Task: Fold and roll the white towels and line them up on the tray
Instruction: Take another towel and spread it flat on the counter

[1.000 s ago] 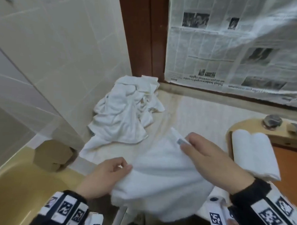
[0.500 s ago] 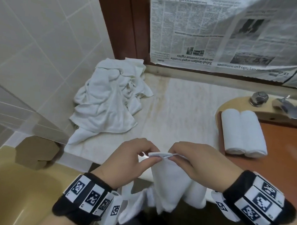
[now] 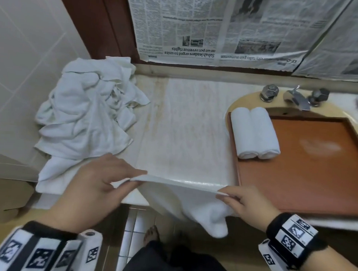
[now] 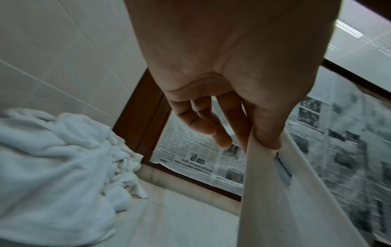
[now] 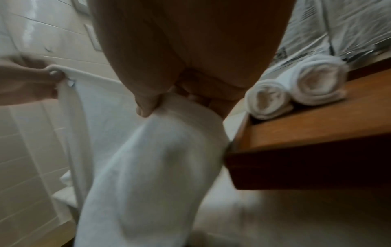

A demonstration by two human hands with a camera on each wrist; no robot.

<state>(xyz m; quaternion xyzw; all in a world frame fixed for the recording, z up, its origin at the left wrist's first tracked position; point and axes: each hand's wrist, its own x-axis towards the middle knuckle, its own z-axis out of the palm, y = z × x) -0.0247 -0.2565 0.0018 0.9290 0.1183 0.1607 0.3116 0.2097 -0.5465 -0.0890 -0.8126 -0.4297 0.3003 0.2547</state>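
The person holds one white towel [image 3: 183,204] by its top edge, in front of the counter [image 3: 184,135]. The left hand [image 3: 95,185] pinches one corner between thumb and forefinger, its other fingers loose. The right hand [image 3: 244,202] pinches the other corner. The edge is stretched almost straight between them, so its long axis runs left to right, along the counter's front. The rest of the cloth hangs down below the counter edge. I think it is held this way to let it fall flat before it is laid on the counter for folding. Two rolled towels [image 3: 254,133] lie side by side, touching, at the left end of the tray [image 3: 306,180], their long axes pointing away from the person. A heap of loose towels [image 3: 87,112] waits by the wall.
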